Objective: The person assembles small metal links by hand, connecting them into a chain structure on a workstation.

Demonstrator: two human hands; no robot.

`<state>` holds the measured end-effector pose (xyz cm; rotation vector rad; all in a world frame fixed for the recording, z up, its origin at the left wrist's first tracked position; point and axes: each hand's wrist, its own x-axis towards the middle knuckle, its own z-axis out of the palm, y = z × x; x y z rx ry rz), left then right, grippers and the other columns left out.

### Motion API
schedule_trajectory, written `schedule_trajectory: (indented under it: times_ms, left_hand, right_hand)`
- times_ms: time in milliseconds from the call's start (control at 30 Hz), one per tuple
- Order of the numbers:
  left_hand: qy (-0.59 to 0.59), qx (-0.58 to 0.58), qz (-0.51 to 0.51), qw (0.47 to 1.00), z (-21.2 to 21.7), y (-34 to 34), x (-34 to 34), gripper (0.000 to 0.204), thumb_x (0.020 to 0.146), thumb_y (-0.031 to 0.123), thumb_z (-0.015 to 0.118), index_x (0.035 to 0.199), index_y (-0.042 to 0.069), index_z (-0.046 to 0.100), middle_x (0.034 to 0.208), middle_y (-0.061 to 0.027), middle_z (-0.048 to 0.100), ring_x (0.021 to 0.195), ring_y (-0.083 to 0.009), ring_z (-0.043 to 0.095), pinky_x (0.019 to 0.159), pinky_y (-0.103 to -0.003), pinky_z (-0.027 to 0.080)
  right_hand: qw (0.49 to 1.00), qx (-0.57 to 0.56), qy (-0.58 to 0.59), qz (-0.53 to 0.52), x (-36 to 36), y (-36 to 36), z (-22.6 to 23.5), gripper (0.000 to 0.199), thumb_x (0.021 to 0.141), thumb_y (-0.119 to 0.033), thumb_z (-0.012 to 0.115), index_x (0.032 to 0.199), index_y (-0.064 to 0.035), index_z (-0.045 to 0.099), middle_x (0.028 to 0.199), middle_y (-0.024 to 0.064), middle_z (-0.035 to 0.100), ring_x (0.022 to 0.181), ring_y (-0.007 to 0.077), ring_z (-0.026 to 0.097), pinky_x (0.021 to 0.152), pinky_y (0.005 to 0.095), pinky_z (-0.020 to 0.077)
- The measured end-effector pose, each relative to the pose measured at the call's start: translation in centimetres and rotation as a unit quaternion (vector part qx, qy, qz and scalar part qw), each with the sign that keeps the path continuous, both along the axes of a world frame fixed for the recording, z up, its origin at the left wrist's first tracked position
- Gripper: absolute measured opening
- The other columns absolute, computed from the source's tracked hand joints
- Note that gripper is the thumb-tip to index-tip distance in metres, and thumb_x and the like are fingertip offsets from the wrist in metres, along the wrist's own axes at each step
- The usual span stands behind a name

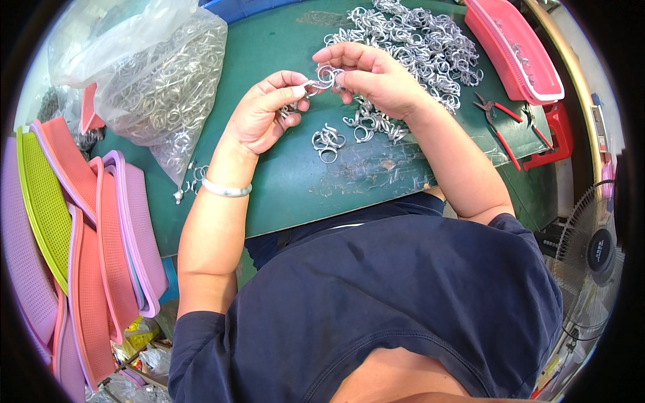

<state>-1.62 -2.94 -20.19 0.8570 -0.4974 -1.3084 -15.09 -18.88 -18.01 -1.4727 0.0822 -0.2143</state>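
Your left hand (265,111) and right hand (373,74) meet above the green table (295,181), both pinching one small silver metal clip (325,75) between thumb and fingertips. Your left fingers curl in, and more small silver pieces seem tucked in that palm, though you cannot tell how many. Just below your hands a few loose clips (328,141) lie on the table. Beyond your right hand spreads a big heap of clips (420,40). Farther right sit a pink tray (514,50) and red-handled pliers (497,121). Left of your left hand rests a clear bag of metal rings (168,87); stacked coloured baskets (87,235) lie near that elbow.
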Motion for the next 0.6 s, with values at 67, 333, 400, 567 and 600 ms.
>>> schedule_trajectory:
  times_ms: [67, 333, 400, 567, 600]
  left_hand:
    - [0.003, 0.0, 0.01, 1.0, -0.19, -0.02, 0.0, 0.01, 0.08, 0.006, 0.058, 0.09, 0.006, 0.057, 0.085, -0.0042, 0.061, 0.067, -0.0093, 0.056, 0.049, -0.017, 0.042]
    - [0.023, -0.006, 0.023, 0.999, -0.25, -0.14, 0.13, 0.009, 0.081, 0.006, 0.058, 0.09, 0.004, 0.058, 0.085, -0.0055, 0.061, 0.067, -0.0101, 0.056, 0.05, -0.019, 0.045]
    - [0.024, -0.006, 0.028, 0.999, -0.16, -0.08, 0.05, 0.009, 0.082, 0.006, 0.057, 0.09, 0.003, 0.058, 0.085, -0.0059, 0.061, 0.067, -0.0101, 0.056, 0.05, -0.019, 0.044]
    - [0.026, -0.013, 0.023, 0.999, -0.36, -0.07, 0.22, 0.01, 0.083, 0.007, 0.056, 0.092, 0.003, 0.055, 0.088, -0.0074, 0.06, 0.07, -0.0115, 0.055, 0.051, -0.019, 0.043]
    - [0.026, -0.011, 0.027, 0.999, -0.26, -0.1, 0.1, 0.009, 0.082, 0.007, 0.056, 0.091, 0.003, 0.056, 0.087, -0.0066, 0.06, 0.068, -0.0106, 0.055, 0.051, -0.019, 0.043]
  right_hand:
    - [1.0, -0.017, 0.002, 0.003, -0.11, 0.24, 0.21, 0.031, 0.08, -0.005, 0.055, 0.111, -0.0009, 0.052, 0.089, 0.0029, 0.057, 0.069, 0.0057, 0.05, 0.058, 0.0199, 0.0423]
    - [0.987, -0.157, 0.024, -0.011, -0.05, 0.22, -0.02, 0.019, 0.079, -0.008, 0.059, 0.098, -0.0041, 0.057, 0.08, -0.0037, 0.054, 0.065, 0.0009, 0.046, 0.053, 0.0167, 0.0392]
    - [0.98, -0.195, -0.014, -0.024, 0.04, 0.29, -0.24, 0.016, 0.08, -0.008, 0.059, 0.096, -0.0046, 0.058, 0.079, -0.004, 0.053, 0.065, 0.0019, 0.046, 0.054, 0.0174, 0.0392]
    - [0.949, -0.298, -0.088, -0.061, 0.21, 0.17, -0.6, 0.013, 0.08, -0.008, 0.058, 0.093, -0.0035, 0.059, 0.077, -0.0028, 0.053, 0.068, 0.0048, 0.047, 0.059, 0.0196, 0.0391]
    - [0.948, -0.301, -0.081, -0.066, 0.17, 0.25, -0.5, 0.013, 0.08, -0.008, 0.058, 0.093, -0.003, 0.059, 0.078, -0.0024, 0.053, 0.068, 0.0054, 0.047, 0.06, 0.02, 0.0391]
